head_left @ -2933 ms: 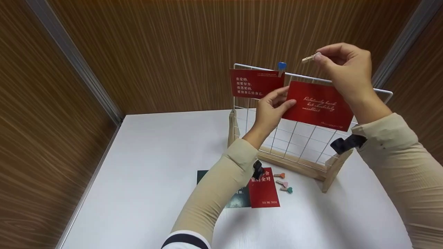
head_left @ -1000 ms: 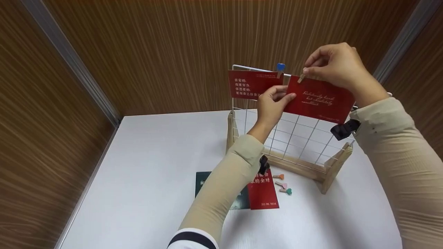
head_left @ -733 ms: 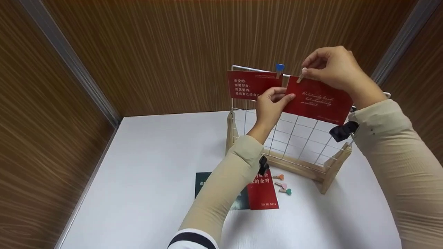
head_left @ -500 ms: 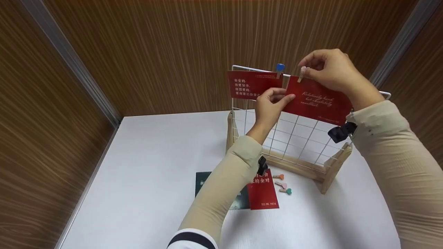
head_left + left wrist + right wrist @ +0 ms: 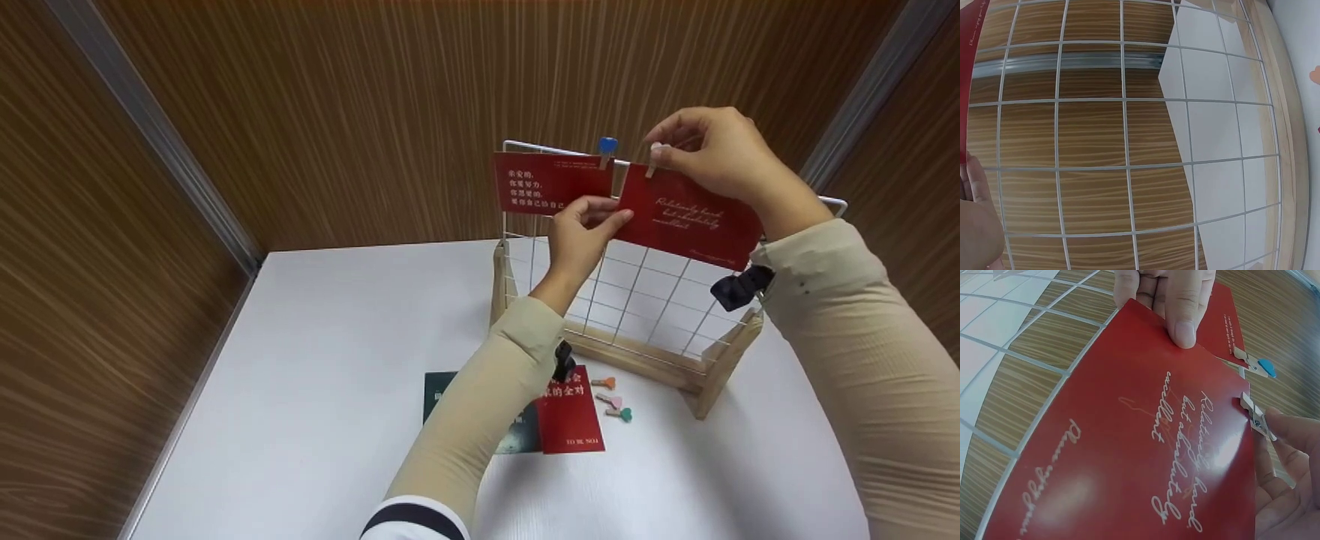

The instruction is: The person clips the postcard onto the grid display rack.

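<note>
My left hand point(image 5: 576, 238) pinches the left edge of a red card point(image 5: 686, 217) with white script, thumb in front. My right hand point(image 5: 716, 154) pinches a small wooden clothespin point(image 5: 1257, 415) with a pale heart, its jaws over the card's top edge near the upper left corner. Behind the card stands a white wire grid rack point(image 5: 634, 289) on a wooden base point(image 5: 652, 356). Another red card point(image 5: 551, 180) hangs to the left, under a clothespin with a blue heart point(image 5: 607, 145). In the left wrist view the grid fills most of the frame.
On the white table point(image 5: 337, 337) lie a dark green card point(image 5: 437, 386), partly hidden by my left sleeve, and a red card point(image 5: 571, 420). Beside them are clothespins with orange point(image 5: 609, 383), pink point(image 5: 615, 402) and green point(image 5: 625, 415) hearts. Wood-grain panels point(image 5: 337, 112) stand around.
My right hand has brought the clothespin down and left onto the card's top edge, and it now stands more upright. My left fingers have slid slightly down the card's edge.
</note>
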Available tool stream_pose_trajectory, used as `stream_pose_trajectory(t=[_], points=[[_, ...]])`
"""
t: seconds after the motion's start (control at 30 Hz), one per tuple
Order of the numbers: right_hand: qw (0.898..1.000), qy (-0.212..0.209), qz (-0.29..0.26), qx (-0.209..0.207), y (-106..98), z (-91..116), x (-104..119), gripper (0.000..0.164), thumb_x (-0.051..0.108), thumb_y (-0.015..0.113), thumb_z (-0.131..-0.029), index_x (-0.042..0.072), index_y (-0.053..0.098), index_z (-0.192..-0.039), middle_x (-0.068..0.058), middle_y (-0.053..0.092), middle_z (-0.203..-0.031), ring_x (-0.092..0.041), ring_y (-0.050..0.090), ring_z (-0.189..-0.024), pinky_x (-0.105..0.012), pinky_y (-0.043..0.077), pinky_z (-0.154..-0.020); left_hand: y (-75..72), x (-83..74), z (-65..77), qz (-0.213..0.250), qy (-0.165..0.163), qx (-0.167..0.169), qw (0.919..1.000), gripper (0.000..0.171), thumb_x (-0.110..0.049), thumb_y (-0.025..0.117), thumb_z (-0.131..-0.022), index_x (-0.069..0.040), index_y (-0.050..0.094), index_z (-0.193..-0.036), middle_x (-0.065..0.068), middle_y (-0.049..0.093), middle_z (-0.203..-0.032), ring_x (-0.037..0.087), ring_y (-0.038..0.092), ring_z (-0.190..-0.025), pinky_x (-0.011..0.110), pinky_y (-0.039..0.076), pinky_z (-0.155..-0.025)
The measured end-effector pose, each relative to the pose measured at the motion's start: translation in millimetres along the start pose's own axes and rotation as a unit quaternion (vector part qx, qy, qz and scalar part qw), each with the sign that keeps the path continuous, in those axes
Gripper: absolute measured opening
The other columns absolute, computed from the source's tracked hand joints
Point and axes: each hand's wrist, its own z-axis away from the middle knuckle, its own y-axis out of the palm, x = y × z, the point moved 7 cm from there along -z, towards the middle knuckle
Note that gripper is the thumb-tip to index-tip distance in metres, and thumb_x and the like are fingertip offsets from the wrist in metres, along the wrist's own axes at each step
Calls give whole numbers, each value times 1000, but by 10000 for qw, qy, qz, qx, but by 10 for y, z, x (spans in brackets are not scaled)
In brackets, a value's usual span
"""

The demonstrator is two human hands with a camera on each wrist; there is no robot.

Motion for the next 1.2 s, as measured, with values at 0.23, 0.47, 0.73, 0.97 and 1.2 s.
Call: stream_pose_trajectory(t=[0.23, 0.47, 0.73, 0.97, 1.2], points=[[9997, 40, -215, -65, -6, 5, -13, 39, 33, 62, -93, 10, 62, -124, -14, 62, -117, -25, 60, -102, -32, 48, -81, -53, 50, 18, -24, 30, -64, 10000, 20, -12, 75, -83, -1, 68, -98, 3, 71, -85, 6, 62, -75, 23, 53, -69], [9985, -112, -332, -424, -40, 50, -25, 52, 40, 66, -88, 11, 55, -131, -14, 62, -119, -29, 61, -106, -39, 49, -88, -138, 113, 43, -49, 44, -17, 10000, 22, -12, 76, -82, 0, 67, -98, 5, 70, -87, 6, 63, -77, 22, 52, -72], [9952, -261, -146, -935, -40, 156, -61, 59, 46, 64, -88, 18, 49, -137, -12, 61, -123, -34, 61, -105, -48, 47, -87, -220, 173, 96, 17, -93, 162, 9998, 25, -8, 74, -83, 3, 65, -103, 12, 70, -93, 12, 63, -81, 23, 52, -73], [9838, -886, 299, -1530, -2, 269, -15, 64, 39, 68, -87, 20, 42, -142, -10, 55, -130, -33, 61, -105, -53, 41, -91, -312, 206, 186, -207, -20, 668, 9976, 31, -10, 73, -84, 1, 62, -111, 9, 69, -99, 11, 63, -89, 24, 50, -81], [9672, -1403, 653, -2014, 46, 382, 42, 70, 37, 72, -84, 21, 39, -144, -11, 52, -131, -32, 55, -111, -52, 29, -100, -502, 330, 329, -463, -260, 1143, 9920, 44, -15, 73, -85, -3, 57, -124, 10, 64, -111, 14, 61, -97, 27, 49, -85]])
